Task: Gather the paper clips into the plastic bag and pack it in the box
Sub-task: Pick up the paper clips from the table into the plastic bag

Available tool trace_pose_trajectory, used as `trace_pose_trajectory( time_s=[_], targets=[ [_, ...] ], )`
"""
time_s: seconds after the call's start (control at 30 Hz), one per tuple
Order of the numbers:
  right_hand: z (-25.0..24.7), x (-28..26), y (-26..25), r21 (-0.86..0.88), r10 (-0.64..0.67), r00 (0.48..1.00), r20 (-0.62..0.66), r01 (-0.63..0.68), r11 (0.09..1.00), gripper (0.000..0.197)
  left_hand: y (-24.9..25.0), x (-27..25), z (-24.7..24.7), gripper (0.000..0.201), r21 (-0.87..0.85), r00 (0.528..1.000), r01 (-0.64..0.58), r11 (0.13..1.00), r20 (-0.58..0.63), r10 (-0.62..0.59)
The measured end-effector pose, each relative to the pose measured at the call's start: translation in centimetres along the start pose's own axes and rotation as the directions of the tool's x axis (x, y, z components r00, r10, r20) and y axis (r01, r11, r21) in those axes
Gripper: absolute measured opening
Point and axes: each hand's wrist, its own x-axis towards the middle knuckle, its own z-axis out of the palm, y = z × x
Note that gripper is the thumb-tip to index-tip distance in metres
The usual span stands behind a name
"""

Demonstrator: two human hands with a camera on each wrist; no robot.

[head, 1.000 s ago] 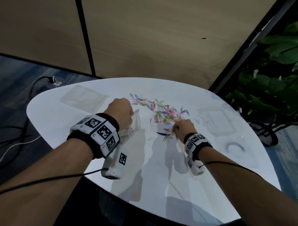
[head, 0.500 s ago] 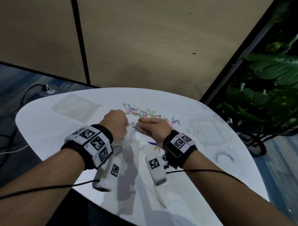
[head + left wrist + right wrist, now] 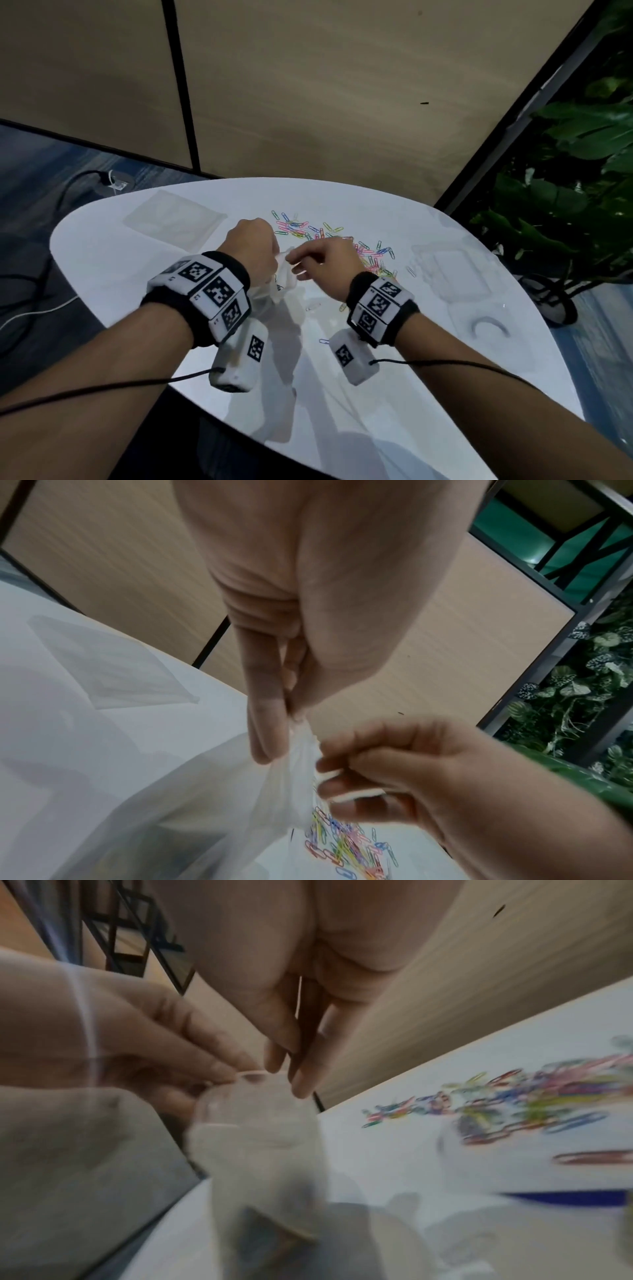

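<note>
My left hand [image 3: 253,248] pinches the top edge of a thin clear plastic bag [image 3: 282,286], which hangs above the white table [image 3: 113,274]; the pinch shows in the left wrist view [image 3: 291,718]. My right hand [image 3: 320,263] is at the bag's mouth, fingertips [image 3: 298,1085] pinching the opposite rim of the bag [image 3: 257,1137]. No clip shows in its fingers. Coloured paper clips [image 3: 346,241] lie scattered just beyond both hands, and again in the left wrist view as paper clips [image 3: 342,842]. A clear plastic box [image 3: 452,270] lies to the right.
A flat clear plastic sheet or bag [image 3: 174,217] lies at the table's far left. A second clear piece with a dark arc [image 3: 488,325] sits near the right edge. A few stray clips [image 3: 323,341] lie near my right wrist. A leafy plant [image 3: 565,192] stands right.
My right hand left the clip pile, came left to the bag with clips pinched, and now holds the bag's rim. My left hand kept the bag raised.
</note>
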Motion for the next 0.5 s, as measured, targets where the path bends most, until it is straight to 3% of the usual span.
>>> trace_pose_trajectory(
  time_s=[0.07, 0.13, 0.2, 0.27, 0.4, 0.5],
  targets=[
    [-1.0, 0.0, 1.8, -0.233, -0.045, 0.999, 0.015, 0.048, 0.971, 0.034, -0.3, -0.1, -0.3, 0.023, -0.001, 1.000, -0.001, 1.000, 0.004, 0.001],
    [-0.8, -1.2, 4.2, -0.581, -0.035, 0.970, 0.242, 0.174, 0.795, 0.039, -0.5, -0.1, -0.5, 0.025, -0.003, 1.000, 0.000, 1.000, 0.017, 0.000],
    [0.5, -3.0, 7.2, -0.705, 0.030, 0.874, 0.485, 0.371, 0.604, 0.059, -0.8, -0.2, -0.7, 0.026, -0.006, 1.000, 0.000, 1.000, 0.025, 0.001],
    [1.6, -5.0, 10.0, -0.739, 0.060, 0.817, 0.573, 0.484, 0.468, 0.067, -1.1, -0.2, -0.8, 0.025, -0.001, 1.000, 0.006, 1.000, 0.028, -0.006],
    [-0.1, -6.3, 14.5, -0.807, -0.116, 0.888, 0.444, 0.453, 0.378, 0.056, -1.3, -0.2, -1.2, 0.025, -0.015, 0.999, 0.021, 1.000, 0.026, -0.021],
    [-1.6, -5.3, 16.7, -0.899, -0.036, 0.952, 0.303, 0.298, 0.322, 0.073, -1.0, -0.1, -0.9, 0.026, -0.005, 0.999, 0.017, 1.000, 0.028, -0.017]
  ],
)
